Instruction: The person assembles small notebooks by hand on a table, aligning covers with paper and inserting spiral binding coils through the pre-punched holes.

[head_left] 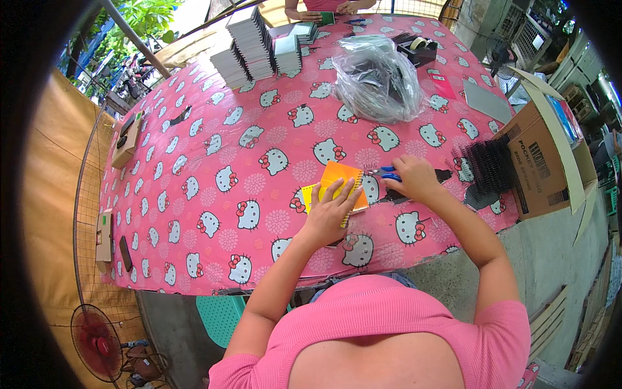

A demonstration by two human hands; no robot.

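A small spiral notebook (342, 170) with orange and yellow pages or covers lies on the pink table, its coil facing right. My left hand (332, 211) rests on it, fingers spread flat across the cover. In my right hand (418, 178) are blue-handled pliers (389, 174), gripped by the handles. Their metal tip points left at the notebook's coil; whether it touches the wire I cannot tell. Beneath my right hand is a dark patch (405, 194) on the tabletop, partly covered by the hand.
Black binding coils (489, 168) lie at the right beside an open cardboard box (544, 152). Farther back are a clear plastic bag (379, 81), a tape dispenser (418, 48) and stacked spiral notebooks (249, 48). Another person's hands (317, 16) work across the table. A green stool (220, 318) stands below.
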